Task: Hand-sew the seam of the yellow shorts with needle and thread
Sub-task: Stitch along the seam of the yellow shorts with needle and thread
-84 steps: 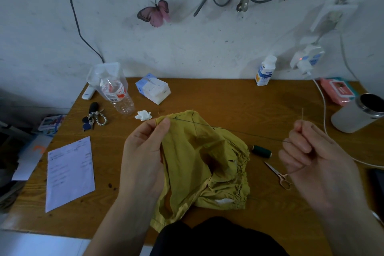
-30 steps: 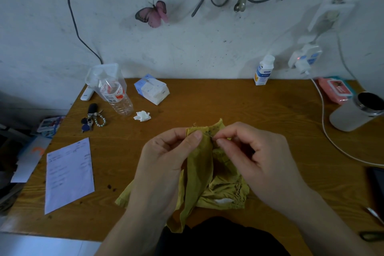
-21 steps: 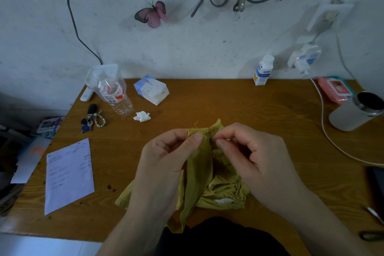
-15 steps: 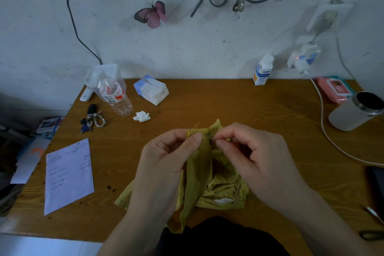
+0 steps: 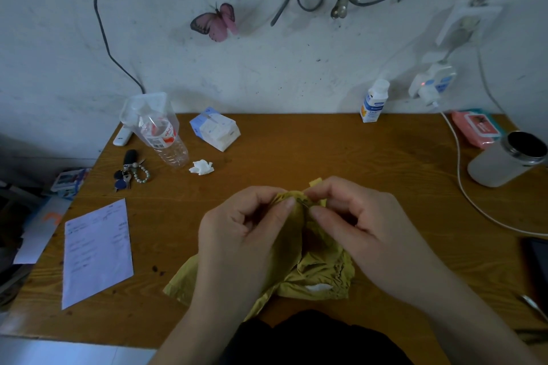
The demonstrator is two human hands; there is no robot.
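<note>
So the yellow shorts point(image 5: 320, 272) sit bunched at 6 o'clock on the worktop point(image 5: 326, 151), top edge lifted; left hand point(image 5: 246, 234) pinches that edge, right hand point(image 5: 361, 225) pinches it just beside, fingertips point(image 5: 289, 204) almost meeting.

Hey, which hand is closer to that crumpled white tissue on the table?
Left. The left hand is to the front-right of the crumpled tissue; the right hand is beyond it, farther right.
</note>
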